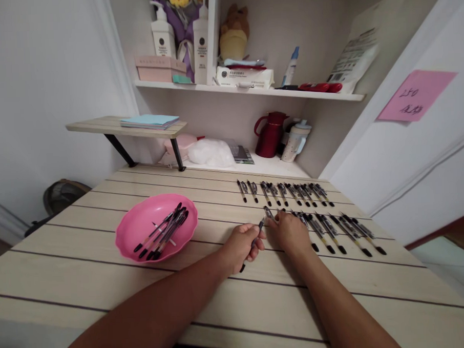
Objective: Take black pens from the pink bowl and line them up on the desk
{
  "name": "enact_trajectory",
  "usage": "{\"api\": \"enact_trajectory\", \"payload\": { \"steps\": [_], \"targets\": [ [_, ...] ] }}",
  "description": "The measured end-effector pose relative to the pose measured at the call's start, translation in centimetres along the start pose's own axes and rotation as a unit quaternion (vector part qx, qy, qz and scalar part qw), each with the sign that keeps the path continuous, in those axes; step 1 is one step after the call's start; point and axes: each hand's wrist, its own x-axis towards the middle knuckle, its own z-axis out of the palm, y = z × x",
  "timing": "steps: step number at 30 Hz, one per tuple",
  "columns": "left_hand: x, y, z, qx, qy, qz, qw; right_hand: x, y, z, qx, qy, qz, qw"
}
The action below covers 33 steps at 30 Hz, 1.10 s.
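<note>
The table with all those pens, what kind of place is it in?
Probably a desk corner in someone's home: the table stands in front of white shelves, with a white pump bottle up there and a red jug underneath.

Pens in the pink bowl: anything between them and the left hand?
Only the pink bowl's right rim, beside the pens. Nothing visible stands on the tabletop between bowl and left hand. That hand holds a pen, though.
</note>
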Motion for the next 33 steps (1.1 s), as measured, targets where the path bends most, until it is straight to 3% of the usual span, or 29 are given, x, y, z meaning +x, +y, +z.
{"api": "enact_trajectory", "payload": {
  "steps": [26,30,33],
  "targets": [
    [0.1,-0.3,-0.1,-0.008,0.003,0.013,1.000,0.1,-0.2,-0.6,-0.039,-0.025,0.024,0.999],
    [0.2,-0.3,-0.1,-0.101,0.007,0.041,0.994,-1.2,-0.6,-2.0,-0.011,-0.006,0.010,1.000],
    [0.6,-0.1,-0.4,-0.205,0.013,0.078,0.976,-2.9,-1.3,-3.1,0.078,-0.049,-0.051,0.994]
  ]
}}
